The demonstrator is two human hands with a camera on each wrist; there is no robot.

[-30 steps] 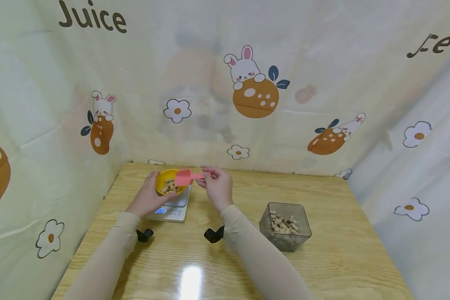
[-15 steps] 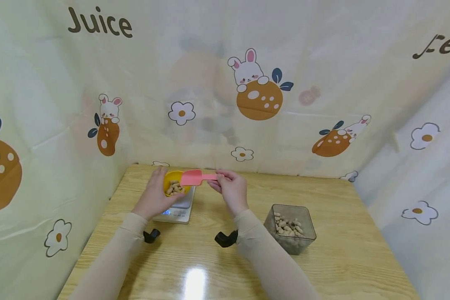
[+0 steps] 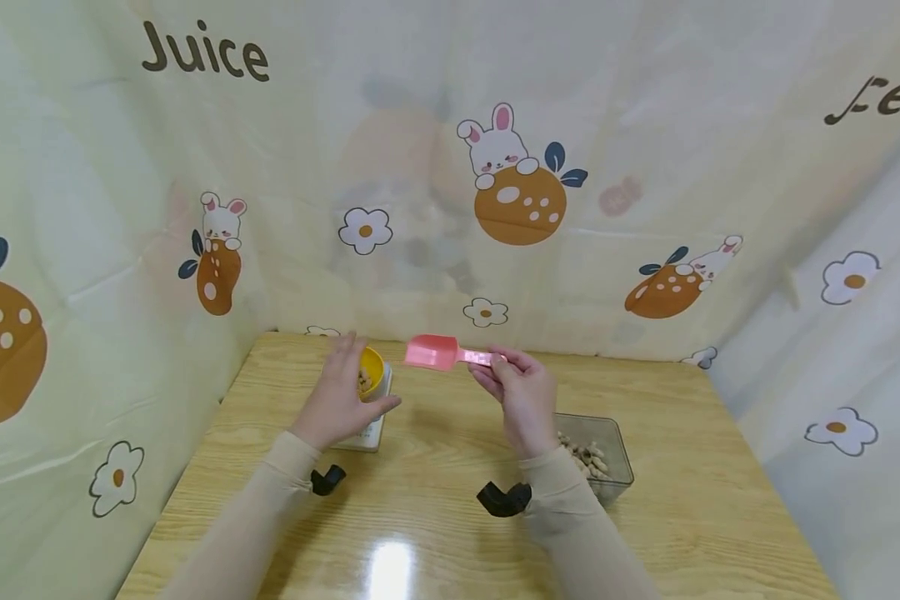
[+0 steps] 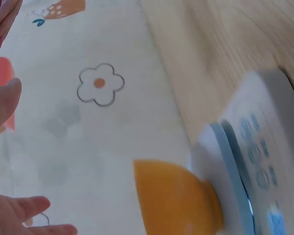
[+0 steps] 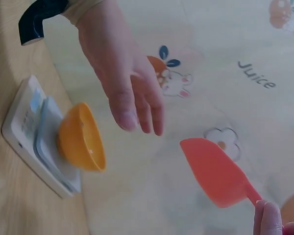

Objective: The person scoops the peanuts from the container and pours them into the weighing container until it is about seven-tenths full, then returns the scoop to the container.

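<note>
A yellow bowl [image 3: 373, 372] with peanuts [image 3: 364, 381] inside stands on a white kitchen scale [image 3: 367, 439] at the left of the table. My left hand [image 3: 339, 398] hovers in front of the bowl, apart from it, with thumb and fingers spread and nothing held. The right wrist view also shows a gap between the left hand [image 5: 130, 83] and the bowl [image 5: 81, 137]. My right hand [image 3: 523, 398] pinches the handle of a pink scoop [image 3: 431, 352], raised above the table between bowl and bin. No peanuts show on the scoop.
A clear grey square bin [image 3: 615, 454] holding peanuts [image 3: 588, 457] stands at the right, partly hidden behind my right wrist. Printed curtains [image 3: 412, 167] enclose the wooden table [image 3: 435, 533] at the back and sides. Black camera mounts sit at both wrists.
My left hand has let go of the bowl and moved right and off it. The right hand has carried the pink scoop rightward, away from above the bowl.
</note>
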